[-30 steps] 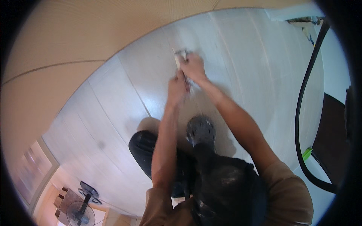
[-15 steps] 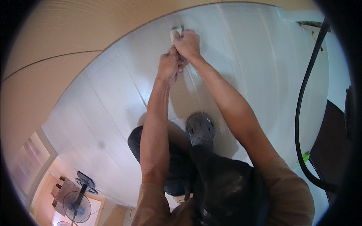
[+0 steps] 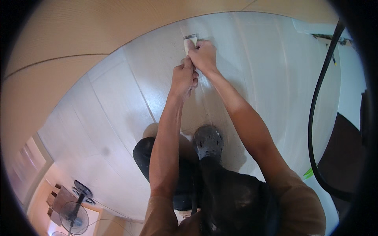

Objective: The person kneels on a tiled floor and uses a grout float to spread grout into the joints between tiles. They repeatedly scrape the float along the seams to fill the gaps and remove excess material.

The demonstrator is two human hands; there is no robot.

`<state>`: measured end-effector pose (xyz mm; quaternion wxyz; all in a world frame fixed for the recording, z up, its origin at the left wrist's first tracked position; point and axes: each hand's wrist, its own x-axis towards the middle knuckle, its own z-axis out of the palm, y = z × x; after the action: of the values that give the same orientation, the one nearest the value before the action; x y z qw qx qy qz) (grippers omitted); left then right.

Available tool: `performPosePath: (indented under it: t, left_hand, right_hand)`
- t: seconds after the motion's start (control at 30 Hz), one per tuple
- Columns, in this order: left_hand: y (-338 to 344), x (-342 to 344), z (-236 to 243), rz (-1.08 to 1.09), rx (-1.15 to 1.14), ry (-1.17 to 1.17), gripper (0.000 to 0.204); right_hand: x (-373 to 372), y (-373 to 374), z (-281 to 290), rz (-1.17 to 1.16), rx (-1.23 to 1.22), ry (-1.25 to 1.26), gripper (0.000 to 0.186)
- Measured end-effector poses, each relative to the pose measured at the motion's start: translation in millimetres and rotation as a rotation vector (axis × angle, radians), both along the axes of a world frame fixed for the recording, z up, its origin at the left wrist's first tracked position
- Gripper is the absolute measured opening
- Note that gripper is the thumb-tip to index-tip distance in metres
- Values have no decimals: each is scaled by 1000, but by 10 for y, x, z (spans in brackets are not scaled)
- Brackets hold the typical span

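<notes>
My right hand [image 3: 204, 56] is closed around a scraper [image 3: 186, 48] with a pale body and a dark, flat blade edge at its far end. The blade is at the pale floor [image 3: 114, 106], close to the wooden wall; whether it touches cannot be made out. Just below, my left hand [image 3: 183, 80] is closed too, its fingers up against the right hand at the tool's near end. What lies inside the left fingers is mostly hidden. Both arms stretch forward.
A beige wood-grain wall [image 3: 59, 31] bounds the floor ahead and left. My dusty grey shoe [image 3: 208, 141] stands below the hands. A thick black hose [image 3: 312, 129] hangs at right. An electric fan [image 3: 74, 217] stands at lower left, near thin cables.
The view has shifted a little, so wall, floor and shoe appear lower. Both hands and the scraper sit slightly farther right, and more of the blade shows. The grip is the same.
</notes>
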<state>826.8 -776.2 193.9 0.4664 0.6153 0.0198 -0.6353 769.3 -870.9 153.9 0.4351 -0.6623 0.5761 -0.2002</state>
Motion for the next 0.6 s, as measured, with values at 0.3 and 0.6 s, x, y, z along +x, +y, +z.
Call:
performPosePath:
  t: [0.3,0.6]
  left_hand:
    - [-460,359,-238,-18,-150,-197,50]
    - [-1012,532,-267,52,-159,-168,43]
  right_hand:
    - [321,-581,-55,91,59,83,46]
    - [510,-1171,-338,-30,81,-261,37]
